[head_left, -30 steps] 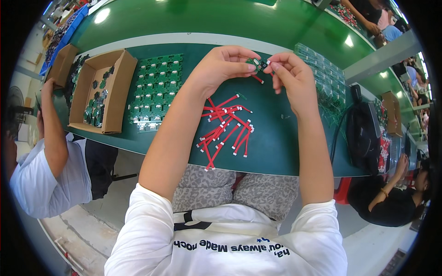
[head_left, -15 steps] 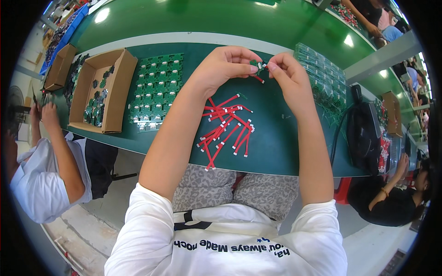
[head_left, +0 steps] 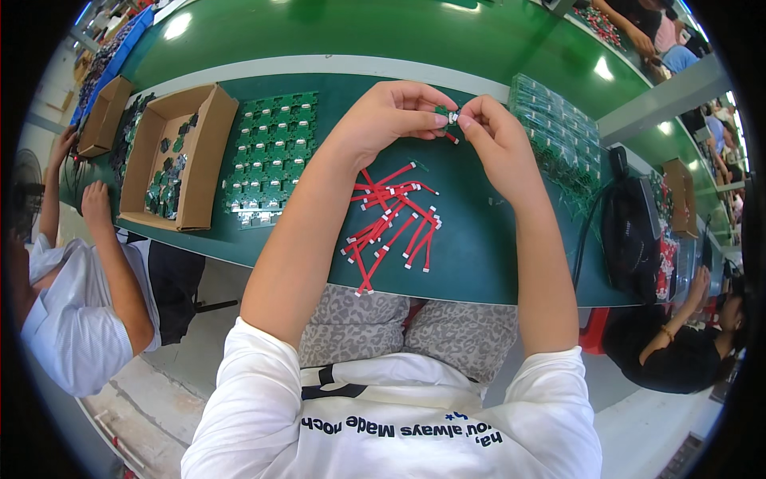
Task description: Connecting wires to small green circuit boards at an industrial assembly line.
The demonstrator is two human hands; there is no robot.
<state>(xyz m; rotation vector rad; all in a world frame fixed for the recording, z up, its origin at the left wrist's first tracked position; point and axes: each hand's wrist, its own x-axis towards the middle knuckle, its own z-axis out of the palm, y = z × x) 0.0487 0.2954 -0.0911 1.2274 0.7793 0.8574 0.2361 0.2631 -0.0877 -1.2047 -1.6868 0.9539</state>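
Many short red cables (head_left: 377,231) with white ends are lying in a loose pile on a dark green table (head_left: 479,247), close to its edge. Beyond them, a worker's left hand (head_left: 391,116) is pinching a small green circuit board (head_left: 442,110) between thumb and fingers, while the right hand (head_left: 496,132) is holding a white plug (head_left: 454,117) in a narrow pinch at the board's right side; a red cable end (head_left: 452,138) is showing just below. The step in hand appears to be fitting plug to board, and the next move seems to be calling for a steady left grip and careful lining-up; whether the plug is sitting home is too small to tell. A sheet of green boards (head_left: 271,152) and a cardboard box (head_left: 206,164) are resting to the left, clear plastic trays (head_left: 552,116) to the right, and a bright green surface (head_left: 359,32) is stretching beyond.
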